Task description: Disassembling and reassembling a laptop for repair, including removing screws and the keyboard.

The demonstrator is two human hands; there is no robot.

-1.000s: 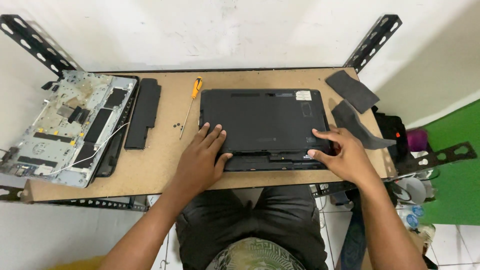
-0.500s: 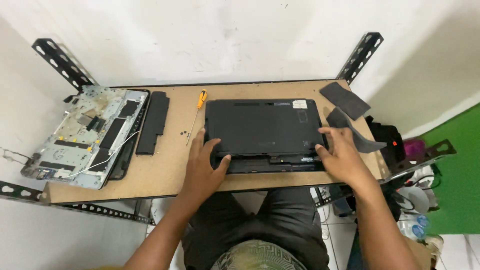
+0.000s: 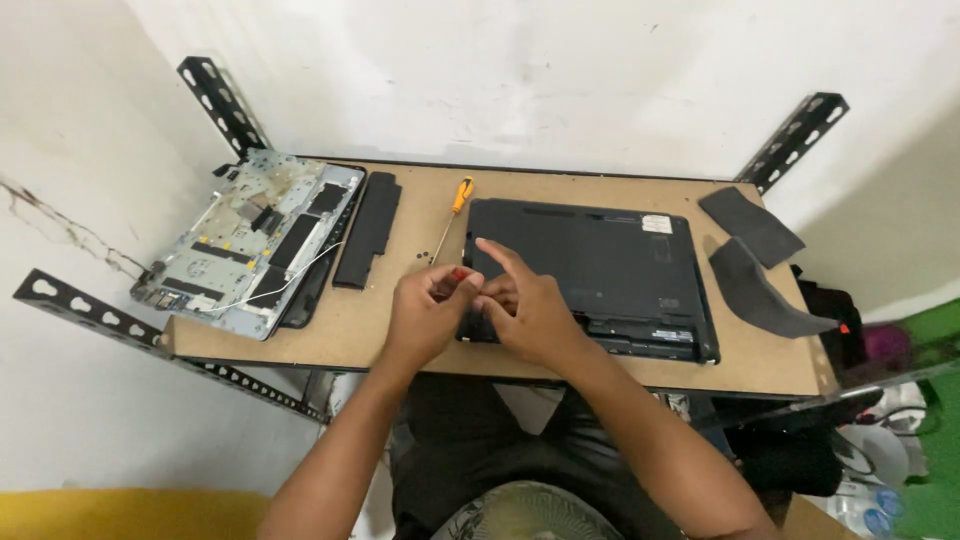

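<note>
A black laptop (image 3: 600,270) lies bottom-up on the brown table (image 3: 330,330). Both my hands meet over its front left corner. My left hand (image 3: 425,320) pinches a small red-tipped thing (image 3: 458,272) between thumb and fingertips. My right hand (image 3: 530,315) is right beside it, with the index finger stretched out and the other fingers curled toward the left hand's fingertips. I cannot tell whether the right hand holds anything.
An orange-handled screwdriver (image 3: 455,205) and a long black battery (image 3: 368,230) lie left of the laptop. A stripped laptop chassis (image 3: 250,240) sits at the left edge. Two black cover pieces (image 3: 760,280) lie at the right. Slotted metal brackets (image 3: 220,100) flank the table against the white wall.
Both hands left the laptop's front edge, where they had rested apart, and came together over its front left corner. The left hand now pinches a small red-tipped thing.
</note>
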